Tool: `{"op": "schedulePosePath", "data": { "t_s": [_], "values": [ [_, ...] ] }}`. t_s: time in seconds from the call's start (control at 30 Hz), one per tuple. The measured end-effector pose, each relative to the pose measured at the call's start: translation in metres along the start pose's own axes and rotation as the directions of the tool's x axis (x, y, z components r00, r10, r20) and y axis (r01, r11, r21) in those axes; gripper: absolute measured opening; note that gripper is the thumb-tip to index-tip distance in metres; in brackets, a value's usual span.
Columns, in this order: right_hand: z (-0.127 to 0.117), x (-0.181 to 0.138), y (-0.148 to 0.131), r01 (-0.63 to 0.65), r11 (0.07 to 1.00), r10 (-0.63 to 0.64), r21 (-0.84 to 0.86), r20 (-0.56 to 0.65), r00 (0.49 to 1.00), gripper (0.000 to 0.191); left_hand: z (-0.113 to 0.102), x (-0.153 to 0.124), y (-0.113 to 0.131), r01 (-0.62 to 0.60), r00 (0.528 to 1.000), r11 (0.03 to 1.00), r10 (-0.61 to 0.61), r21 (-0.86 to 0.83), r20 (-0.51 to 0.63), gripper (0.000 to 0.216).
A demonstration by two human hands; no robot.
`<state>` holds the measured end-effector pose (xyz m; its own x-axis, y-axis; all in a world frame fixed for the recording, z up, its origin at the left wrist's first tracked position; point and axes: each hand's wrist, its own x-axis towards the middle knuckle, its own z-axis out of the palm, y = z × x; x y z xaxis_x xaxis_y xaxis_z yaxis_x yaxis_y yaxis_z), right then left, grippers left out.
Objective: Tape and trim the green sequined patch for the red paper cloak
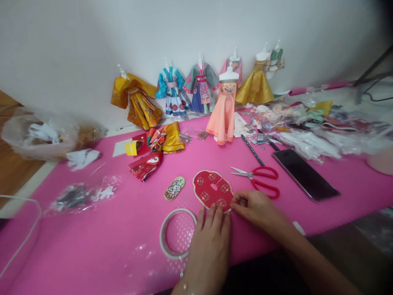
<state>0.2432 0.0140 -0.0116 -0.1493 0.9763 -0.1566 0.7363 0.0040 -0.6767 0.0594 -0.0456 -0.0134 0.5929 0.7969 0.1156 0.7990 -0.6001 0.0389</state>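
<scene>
A red scalloped fabric piece (206, 189) with a pale trimmed edge, gold motifs and a slit to a small central hole lies flat on the pink table. My left hand (213, 229) rests flat with its fingers stretched out, fingertips on the piece's near edge. At the piece's right near edge, my right hand (250, 207) has its thumb and index finger pinched together on the trimmed border. Beside my left hand lies a roll of white tape (163, 234). Red-handled scissors (253, 175) sit beyond my right hand, blades pointing left.
Dressed doll forms (201, 88) stand along the wall, with a peach-dressed form (223, 108) in front. A glittery oval clip (175, 188), folded red fabric (145, 167), a dark pen (252, 150), a phone (305, 174) and plastic bags (310, 123) lie around.
</scene>
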Motion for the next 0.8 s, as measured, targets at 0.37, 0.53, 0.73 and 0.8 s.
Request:
{"op": "schedulePosePath", "data": {
  "t_s": [0.37, 0.53, 0.73, 0.8],
  "values": [
    [0.002, -0.0001, 0.0011, 0.042, 0.999, -0.041, 0.03, -0.017, 0.999, 0.005, 0.0028, -0.0028, -0.0018, -0.012, 1.0, 1.0, 0.011, 0.019, 0.017, 0.039],
    [0.0034, -0.0007, -0.0012, 0.044, 0.999, -0.044, 0.027, -0.026, 0.999, 0.006, 0.004, -0.003, -0.0036, -0.029, 0.999, 0.999, 0.029, 0.042, 0.014, 0.042],
    [0.0033, -0.0009, -0.005, 0.016, 1.0, -0.016, 0.003, -0.047, 0.999, 0.003, 0.0042, -0.0044, -0.0032, -0.045, 0.999, 0.997, 0.045, 0.069, 0.002, 0.043],
    [0.0037, -0.0009, -0.0047, 0.011, 1.0, -0.011, 0.01, -0.045, 0.999, 0.004, 0.0049, -0.0044, -0.0035, -0.045, 0.999, 0.997, 0.046, 0.07, -0.003, 0.042]
  ]
}}
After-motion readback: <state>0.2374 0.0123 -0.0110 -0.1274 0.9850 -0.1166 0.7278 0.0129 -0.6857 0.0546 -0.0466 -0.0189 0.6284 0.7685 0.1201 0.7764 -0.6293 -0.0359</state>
